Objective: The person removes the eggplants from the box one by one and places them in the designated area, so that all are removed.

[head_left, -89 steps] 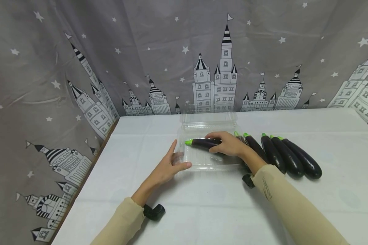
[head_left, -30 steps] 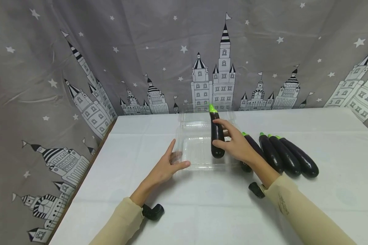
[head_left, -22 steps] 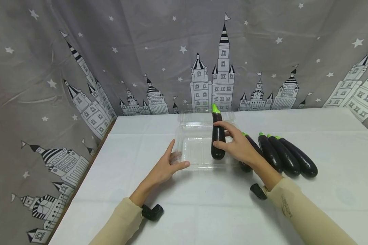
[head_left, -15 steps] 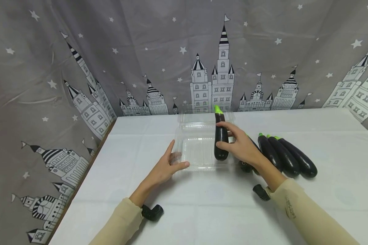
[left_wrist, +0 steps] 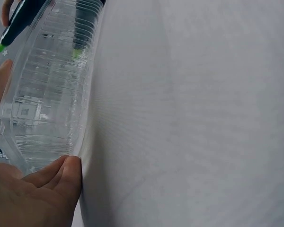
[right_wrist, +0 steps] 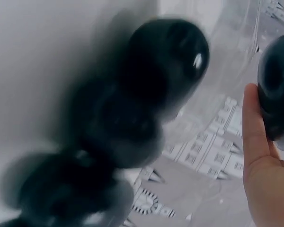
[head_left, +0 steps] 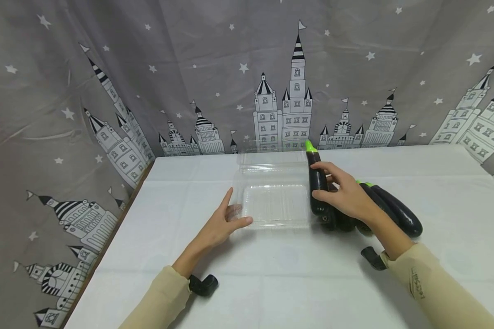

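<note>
A clear plastic clamshell box (head_left: 271, 224) lies on the white table, its lid (head_left: 271, 157) folded back against the far side. At the box's left end, my left hand (head_left: 218, 226) rests with fingers spread and thumb stretched along the front corner; the left wrist view shows fingertips (left_wrist: 72, 166) right at the rim. My right hand (head_left: 343, 194) pinches a dark purple eggplant (head_left: 318, 176) with a green stem, lengthwise above the box's right edge. Thumb and fingers sit on opposite sides of it. Beneath and beside that hand lie several more eggplants (head_left: 399, 212), some partly hidden.
Behind the table hangs a grey curtain (head_left: 197, 59) printed with castles and stars. The table's left edge (head_left: 111, 242) runs alongside it. Black straps (head_left: 203, 285) are on both wrists. In the right wrist view, eggplants (right_wrist: 168, 66) stand in a row.
The right hand has lifted the eggplant from inside the box, turned it from crosswise to lengthwise and carried it right to the box's edge. The left hand has stayed at the box.
</note>
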A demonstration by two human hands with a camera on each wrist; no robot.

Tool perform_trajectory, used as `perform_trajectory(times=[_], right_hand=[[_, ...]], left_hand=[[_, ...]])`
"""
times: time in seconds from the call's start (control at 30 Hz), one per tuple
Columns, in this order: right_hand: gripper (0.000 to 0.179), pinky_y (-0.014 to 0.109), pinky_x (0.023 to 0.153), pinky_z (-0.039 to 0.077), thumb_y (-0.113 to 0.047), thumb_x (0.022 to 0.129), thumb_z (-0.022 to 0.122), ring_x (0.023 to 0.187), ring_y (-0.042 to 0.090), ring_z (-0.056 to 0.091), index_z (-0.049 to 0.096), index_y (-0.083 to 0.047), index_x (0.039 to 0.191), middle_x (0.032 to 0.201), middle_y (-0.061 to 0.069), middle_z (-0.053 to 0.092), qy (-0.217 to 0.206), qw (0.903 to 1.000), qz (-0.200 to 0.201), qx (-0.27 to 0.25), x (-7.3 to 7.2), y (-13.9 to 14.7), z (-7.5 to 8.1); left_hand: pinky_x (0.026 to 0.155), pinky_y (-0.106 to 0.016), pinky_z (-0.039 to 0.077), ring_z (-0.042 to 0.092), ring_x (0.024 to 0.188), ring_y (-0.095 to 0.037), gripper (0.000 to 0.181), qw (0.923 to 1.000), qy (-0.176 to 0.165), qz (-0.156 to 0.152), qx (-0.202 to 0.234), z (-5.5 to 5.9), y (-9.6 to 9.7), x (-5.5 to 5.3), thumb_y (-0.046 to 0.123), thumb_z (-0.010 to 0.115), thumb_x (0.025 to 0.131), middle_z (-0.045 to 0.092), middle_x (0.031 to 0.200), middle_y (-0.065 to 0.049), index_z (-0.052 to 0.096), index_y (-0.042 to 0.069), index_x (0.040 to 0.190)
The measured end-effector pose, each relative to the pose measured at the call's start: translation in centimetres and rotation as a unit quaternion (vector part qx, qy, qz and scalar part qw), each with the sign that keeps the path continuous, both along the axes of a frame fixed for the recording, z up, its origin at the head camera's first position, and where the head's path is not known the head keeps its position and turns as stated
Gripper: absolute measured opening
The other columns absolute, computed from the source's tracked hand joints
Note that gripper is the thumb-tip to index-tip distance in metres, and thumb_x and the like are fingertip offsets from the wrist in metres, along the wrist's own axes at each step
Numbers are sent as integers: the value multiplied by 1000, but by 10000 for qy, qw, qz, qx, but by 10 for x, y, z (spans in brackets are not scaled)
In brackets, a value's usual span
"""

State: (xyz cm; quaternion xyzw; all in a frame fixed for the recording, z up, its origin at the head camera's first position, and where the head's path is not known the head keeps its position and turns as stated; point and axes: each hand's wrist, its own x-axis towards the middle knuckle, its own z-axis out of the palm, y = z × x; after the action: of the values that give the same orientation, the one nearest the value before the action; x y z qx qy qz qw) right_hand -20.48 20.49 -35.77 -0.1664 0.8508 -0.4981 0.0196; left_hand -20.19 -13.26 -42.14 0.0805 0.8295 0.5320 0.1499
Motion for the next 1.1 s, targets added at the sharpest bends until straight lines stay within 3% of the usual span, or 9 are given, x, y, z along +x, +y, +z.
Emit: perform_trajectory(times=[0.27,0.4,0.57,0.7,0.77,0.87,0.93,1.0,1.1], right_hand=[[59,52,80,51,-12,93,65,112,43,56,40,-12,146,134,26,46,145,9990,-379,209,13,41,2],[59,44,82,51,-10,93,66,114,44,54,41,-11,146,132,26,47,324,9969,-576,424,21,68,1],[58,42,80,49,-9,92,66,113,46,52,41,-7,144,129,28,49,447,9915,-811,910,32,105,-3],[59,20,74,45,-6,91,66,108,19,53,41,-5,144,126,28,51,466,9876,-1061,1061,39,132,-6],[59,11,70,41,-5,91,66,106,15,51,40,-3,144,126,29,51,437,9859,-1201,1081,42,144,-8],[59,10,65,40,-6,92,65,107,25,52,38,-1,144,125,34,48,339,9823,-1394,1204,46,160,-10],[58,11,63,39,-8,92,65,103,21,53,38,0,143,124,36,48,271,9790,-1509,1346,48,171,-12],[58,12,63,38,-11,93,65,97,7,52,39,1,143,124,37,48,201,9758,-1584,1492,50,182,-15],[58,14,62,40,-13,94,65,98,11,54,38,3,143,124,37,47,32,9734,-1621,1620,52,195,-22]], left_hand=[[107,-55,34,37,139,-37,107,10000,6,44,-37,-2,0,-2,41,76,86,36,152,-22,1,23,160],[107,-55,35,36,139,-38,107,10000,-8,21,-48,-1,1,-2,42,75,87,35,153,-22,0,23,160],[107,-55,35,36,139,-37,107,10000,-15,-9,-63,0,2,-1,43,75,86,36,153,-21,0,24,160],[107,-55,35,37,139,-37,108,10000,-10,10,-76,1,2,-1,43,76,86,36,153,-21,0,23,160],[107,-55,34,36,139,-37,108,10000,-3,-3,-73,1,2,0,43,76,86,36,153,-21,0,23,160],[107,-55,35,37,139,-37,108,10000,-8,-14,-72,1,2,0,43,76,86,36,153,-21,0,23,160],[106,-56,35,37,139,-37,108,10000,-16,-12,-79,1,2,1,43,76,86,36,153,-21,0,24,160],[106,-56,35,38,138,-38,108,9999,-20,7,-99,2,2,1,43,76,86,36,153,-21,0,24,160],[105,-57,36,38,138,-38,108,9999,-19,28,-112,2,2,1,44,76,86,36,153,-21,1,23,160]])
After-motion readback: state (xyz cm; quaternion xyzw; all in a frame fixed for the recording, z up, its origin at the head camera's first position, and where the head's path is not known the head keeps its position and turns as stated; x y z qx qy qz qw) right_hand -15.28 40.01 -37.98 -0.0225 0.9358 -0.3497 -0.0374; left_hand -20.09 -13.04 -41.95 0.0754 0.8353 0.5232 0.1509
